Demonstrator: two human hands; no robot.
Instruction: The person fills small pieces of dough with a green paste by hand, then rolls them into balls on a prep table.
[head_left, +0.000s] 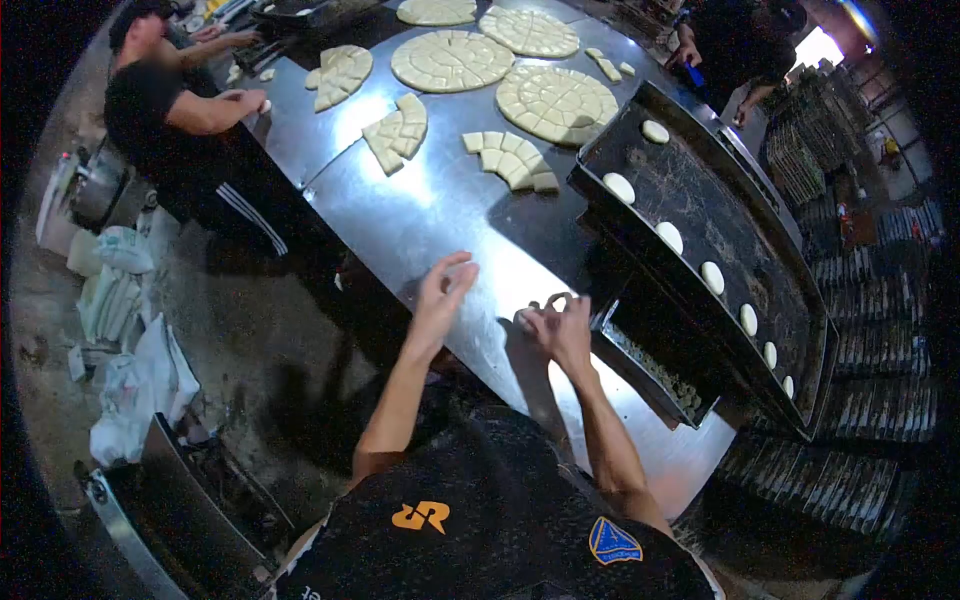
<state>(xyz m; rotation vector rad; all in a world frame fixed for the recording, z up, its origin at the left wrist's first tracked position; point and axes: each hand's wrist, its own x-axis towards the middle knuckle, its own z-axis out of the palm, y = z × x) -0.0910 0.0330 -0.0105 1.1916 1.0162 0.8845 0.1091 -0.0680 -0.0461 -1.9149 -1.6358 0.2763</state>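
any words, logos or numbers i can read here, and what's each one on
"RR", stylised letters, so the reading is uncertain: orange logo on the wearer's black shirt.
Blue shield badge on the same shirt: its lettering is too small and blurred to read.
Steel table: no text visible on it.

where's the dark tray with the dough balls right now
In the head view, the dark tray sits at the right edge of the steel table, just right of the right hand.
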